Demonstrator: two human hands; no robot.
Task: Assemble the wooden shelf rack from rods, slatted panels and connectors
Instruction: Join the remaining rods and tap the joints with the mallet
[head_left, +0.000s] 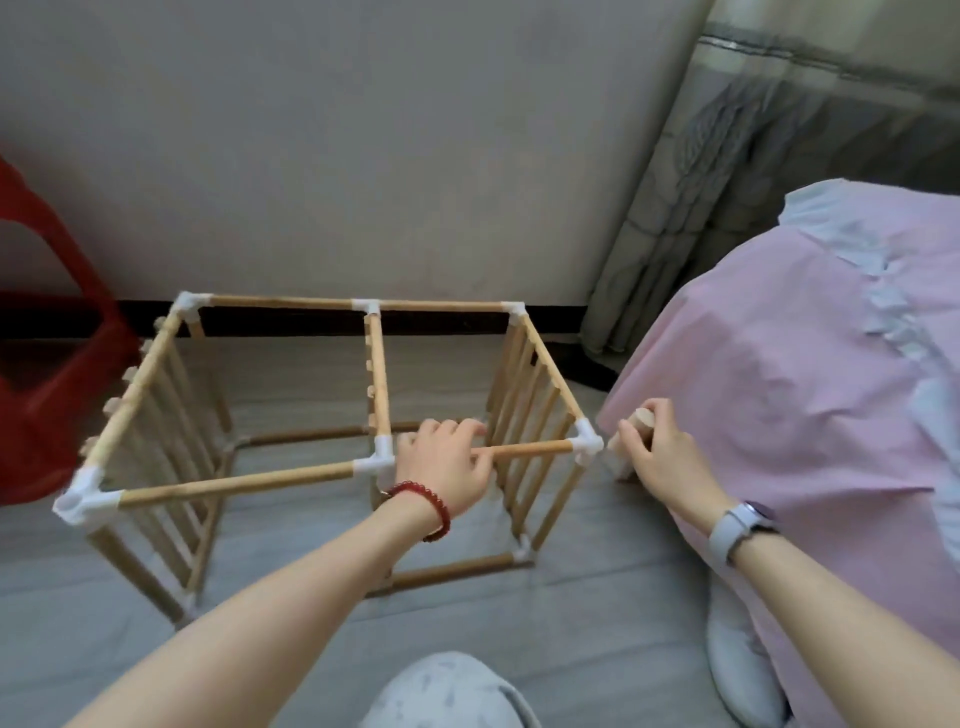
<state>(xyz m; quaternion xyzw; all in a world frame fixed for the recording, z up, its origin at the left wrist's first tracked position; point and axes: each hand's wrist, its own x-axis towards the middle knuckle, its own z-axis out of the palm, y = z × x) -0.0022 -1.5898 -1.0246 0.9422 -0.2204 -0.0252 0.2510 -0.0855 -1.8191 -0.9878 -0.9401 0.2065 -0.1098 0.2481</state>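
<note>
A wooden rack frame (291, 473) of rods joined by white plastic connectors stands on the floor, with slatted panels at its left, middle and right. My left hand (447, 457) is closed around the near top rod (530, 448), just right of the middle connector (376, 460). My right hand (660, 457) is just outside the near right corner connector (587, 441) and holds a short pale wooden piece (643, 418) whose shape is partly hidden by the fingers.
A bed with a pink cover (810, 395) crowds the right side of the rack. A red plastic stool (47, 384) stands at the left. The wall with a dark skirting (441, 319) runs behind. My knee (447, 691) is at the bottom.
</note>
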